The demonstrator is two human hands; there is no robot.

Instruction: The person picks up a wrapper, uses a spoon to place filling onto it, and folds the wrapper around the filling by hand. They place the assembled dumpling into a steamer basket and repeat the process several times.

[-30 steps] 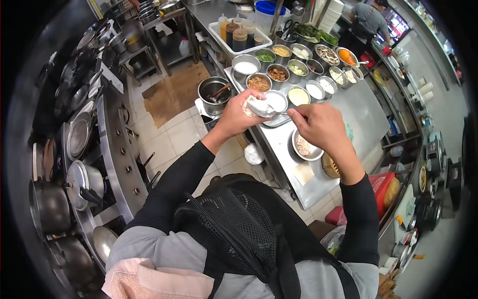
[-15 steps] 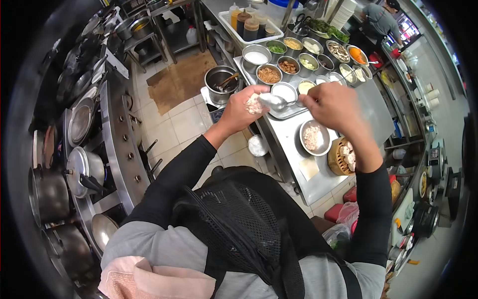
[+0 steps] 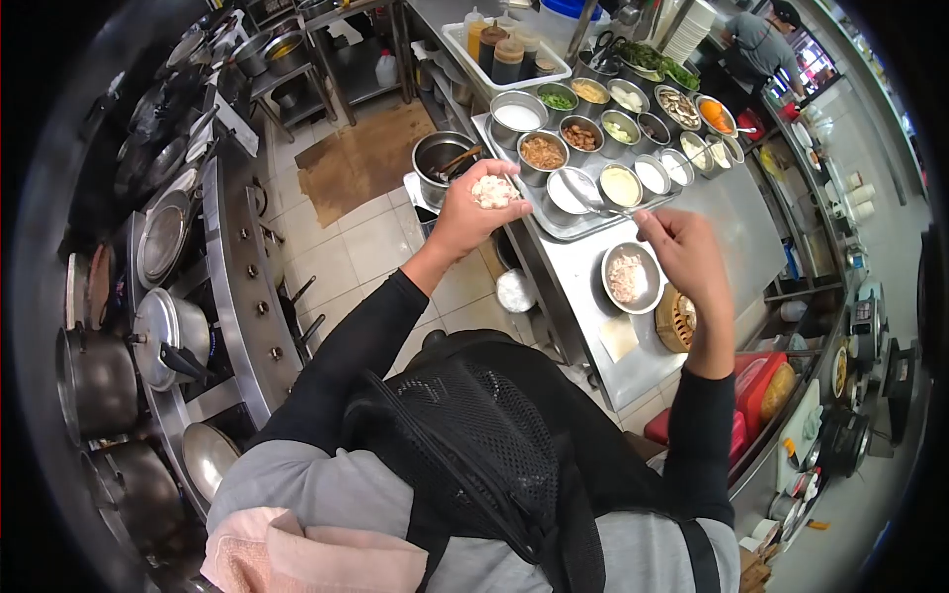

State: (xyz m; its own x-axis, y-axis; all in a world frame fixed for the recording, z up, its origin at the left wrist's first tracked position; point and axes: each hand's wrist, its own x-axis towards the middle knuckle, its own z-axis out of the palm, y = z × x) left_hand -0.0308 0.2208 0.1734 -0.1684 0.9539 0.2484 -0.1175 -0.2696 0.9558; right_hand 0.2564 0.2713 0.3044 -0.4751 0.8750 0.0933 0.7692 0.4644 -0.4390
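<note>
My left hand (image 3: 465,217), thumb and fingers curled, cups a lump of pale pink minced filling (image 3: 493,192) beside the counter edge. Between the thumb and fingers of my right hand (image 3: 684,247) is the handle of a metal spoon (image 3: 591,204). Its bowl end points left, over the front row of small containers. Below the spoon stands a metal bowl (image 3: 648,296) with more of the same filling (image 3: 625,275) inside. Partly hidden behind my right wrist is a round bamboo steamer (image 3: 671,324). A square of paper (image 3: 619,338) lies beside the bowl.
Several metal containers of chopped ingredients stand on a tray (image 3: 568,233). Sauce bottles fill a white basket (image 3: 554,75) at the back. A pot (image 3: 435,158) stands left of the counter, and a stove (image 3: 242,287) runs along my left. A person (image 3: 763,49) stands at the far right.
The spoon has moved right, away from the filling in my left hand. My right hand has lowered slightly and drawn away. My left hand shifted slightly left and its filling now shows uncovered.
</note>
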